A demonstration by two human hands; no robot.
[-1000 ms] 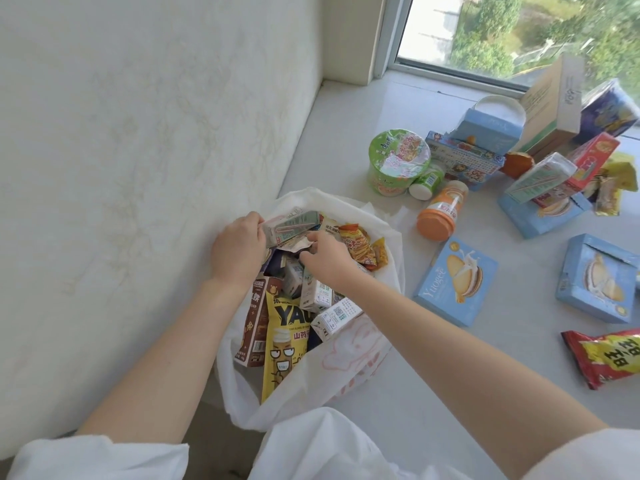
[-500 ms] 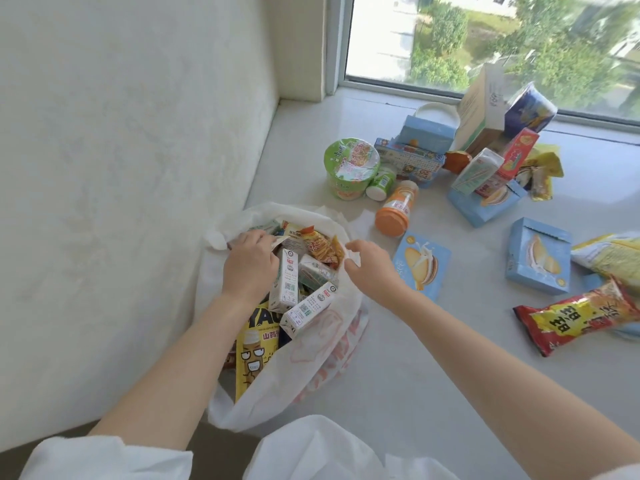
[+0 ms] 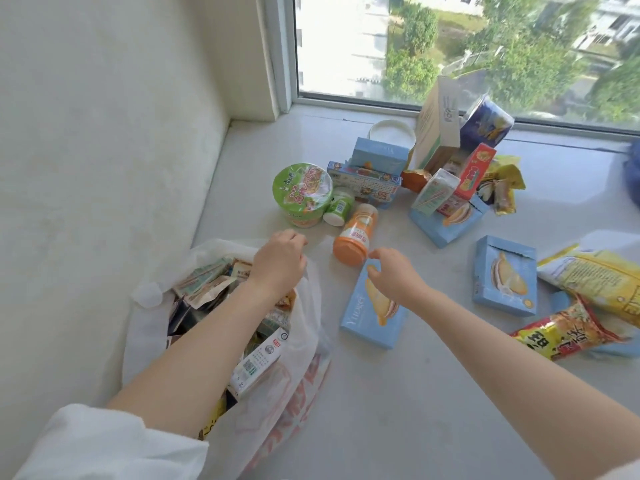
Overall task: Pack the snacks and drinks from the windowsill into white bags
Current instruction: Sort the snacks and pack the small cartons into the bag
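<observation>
1. Two hands hover over the windowsill point(image 3: 398, 393). The left hand point(image 3: 277, 265) is at the far rim of the white bag point(image 3: 294, 386), fingers curled down at the edge; whether it pinches the plastic I cannot tell.
2. The right hand point(image 3: 391, 275) holds nothing, its fingers loosely bent above the top end of a blue snack box point(image 3: 370, 317), just beside the orange bottle point(image 3: 355, 237) lying on its side.
3. The white bag sits against the wall at the left, open and already stuffed with small cartons and packets.
4. Beyond the hands stand a green noodle cup point(image 3: 303, 192) and a small white-and-green bottle point(image 3: 337, 209), touching each other.
5. Farther back is a cluster of boxes, among them a tall beige carton point(image 3: 438, 123) and a red box point(image 3: 474, 171).
6. To the right lie a second blue snack box point(image 3: 505, 275), a yellow bag point(image 3: 595, 278) and a red packet point(image 3: 568, 334).
</observation>
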